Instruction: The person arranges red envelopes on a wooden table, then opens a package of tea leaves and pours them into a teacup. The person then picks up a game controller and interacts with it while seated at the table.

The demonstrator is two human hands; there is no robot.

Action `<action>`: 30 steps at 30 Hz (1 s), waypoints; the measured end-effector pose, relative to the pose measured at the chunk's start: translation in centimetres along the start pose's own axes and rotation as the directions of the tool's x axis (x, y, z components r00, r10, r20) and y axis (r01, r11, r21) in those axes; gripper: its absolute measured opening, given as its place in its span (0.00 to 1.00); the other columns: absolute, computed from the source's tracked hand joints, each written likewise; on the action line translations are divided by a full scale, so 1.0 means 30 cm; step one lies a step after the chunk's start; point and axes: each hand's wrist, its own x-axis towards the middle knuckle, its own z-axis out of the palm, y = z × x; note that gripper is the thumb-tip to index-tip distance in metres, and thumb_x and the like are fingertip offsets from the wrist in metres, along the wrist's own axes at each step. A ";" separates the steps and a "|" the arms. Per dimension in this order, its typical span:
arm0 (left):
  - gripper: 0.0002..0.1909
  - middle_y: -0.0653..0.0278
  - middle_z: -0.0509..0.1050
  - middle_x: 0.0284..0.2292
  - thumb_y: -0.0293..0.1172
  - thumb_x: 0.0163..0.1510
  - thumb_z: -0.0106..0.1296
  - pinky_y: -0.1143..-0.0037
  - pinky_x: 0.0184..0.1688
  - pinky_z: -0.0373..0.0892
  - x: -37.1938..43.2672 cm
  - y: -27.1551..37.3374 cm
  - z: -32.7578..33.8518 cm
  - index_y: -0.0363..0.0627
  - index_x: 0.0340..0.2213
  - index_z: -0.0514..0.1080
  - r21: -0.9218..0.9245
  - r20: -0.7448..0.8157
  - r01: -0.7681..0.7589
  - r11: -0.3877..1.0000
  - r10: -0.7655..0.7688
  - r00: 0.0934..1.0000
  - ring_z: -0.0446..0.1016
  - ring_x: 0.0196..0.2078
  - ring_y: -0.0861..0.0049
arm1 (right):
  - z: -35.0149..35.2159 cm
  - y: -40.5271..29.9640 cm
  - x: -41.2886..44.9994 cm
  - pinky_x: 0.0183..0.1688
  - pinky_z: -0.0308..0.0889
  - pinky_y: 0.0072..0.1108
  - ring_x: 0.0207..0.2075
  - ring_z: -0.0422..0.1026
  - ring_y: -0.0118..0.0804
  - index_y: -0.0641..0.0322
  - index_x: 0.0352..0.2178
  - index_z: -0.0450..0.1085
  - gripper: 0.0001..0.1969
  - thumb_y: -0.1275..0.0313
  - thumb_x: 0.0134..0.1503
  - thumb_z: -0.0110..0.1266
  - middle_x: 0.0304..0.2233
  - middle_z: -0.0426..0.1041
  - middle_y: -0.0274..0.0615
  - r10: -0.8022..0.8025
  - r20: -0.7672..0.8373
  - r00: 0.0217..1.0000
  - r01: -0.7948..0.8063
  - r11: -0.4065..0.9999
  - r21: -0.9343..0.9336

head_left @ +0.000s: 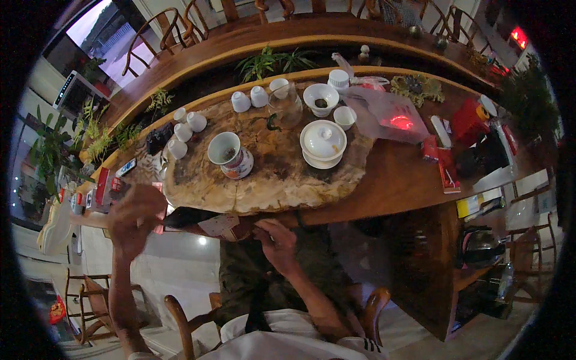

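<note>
A dark packet [220, 226] with a pale printed patch lies along the table's front edge, between my hands. The fingers of my right hand [278, 243] pinch its right end. My left hand [137, 216], blurred by motion, is by its dark left end; whether it grips anything is unclear. Beyond them is a slab-shaped wooden tea tray [279, 189]. A tea strainer [224, 148] with dark residue sits on a patterned porcelain stand [240, 165]. A lidded white gaiwan [323, 143] stands to the right, near a clear glass pitcher [285, 110].
Several white cups [183, 132] line the tray's left and far sides. A white bowl [321, 99] with dark contents stands behind the gaiwan. A plastic bag [382, 112] lies to the right, near red boxes [468, 118]. Chair arms [377, 310] flank my lap.
</note>
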 end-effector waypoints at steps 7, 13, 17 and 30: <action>0.21 0.60 0.78 0.50 0.16 0.54 0.62 0.71 0.56 0.71 0.082 -0.358 0.122 0.42 0.50 0.77 0.156 -0.115 0.347 0.925 -0.332 0.936 0.76 0.53 0.66 | 0.014 0.050 -0.026 0.36 0.79 0.25 0.37 0.83 0.36 0.72 0.43 0.76 0.11 0.89 0.58 0.58 0.40 0.80 0.49 -0.019 0.029 0.999 0.022 0.994 -0.111; 0.37 0.55 0.61 0.68 0.17 0.51 0.62 0.63 0.72 0.57 0.242 -0.433 0.329 0.45 0.62 0.68 0.161 0.268 0.052 0.986 -0.095 0.959 0.56 0.73 0.57 | 0.025 0.104 -0.055 0.38 0.80 0.30 0.38 0.84 0.44 0.61 0.44 0.80 0.14 0.82 0.55 0.66 0.41 0.82 0.49 -0.008 -0.058 0.998 0.001 0.994 -0.114; 0.40 0.54 0.56 0.71 0.24 0.53 0.63 0.63 0.74 0.51 0.217 -0.552 0.334 0.44 0.66 0.62 0.098 0.362 0.041 0.994 -0.074 0.929 0.52 0.74 0.57 | 0.039 0.076 -0.050 0.38 0.80 0.30 0.38 0.84 0.42 0.61 0.44 0.79 0.13 0.83 0.56 0.65 0.41 0.82 0.49 -0.064 -0.080 0.995 0.048 0.981 -0.188; 0.52 0.45 0.59 0.68 0.25 0.40 0.69 0.64 0.70 0.59 0.430 -0.657 0.348 0.42 0.66 0.60 -0.110 0.650 0.124 0.986 -0.023 0.759 0.60 0.69 0.55 | 0.018 0.127 -0.097 0.36 0.74 0.29 0.31 0.77 0.35 0.70 0.37 0.79 0.05 0.80 0.59 0.63 0.35 0.81 0.46 0.048 -0.205 0.978 -0.116 0.934 -0.337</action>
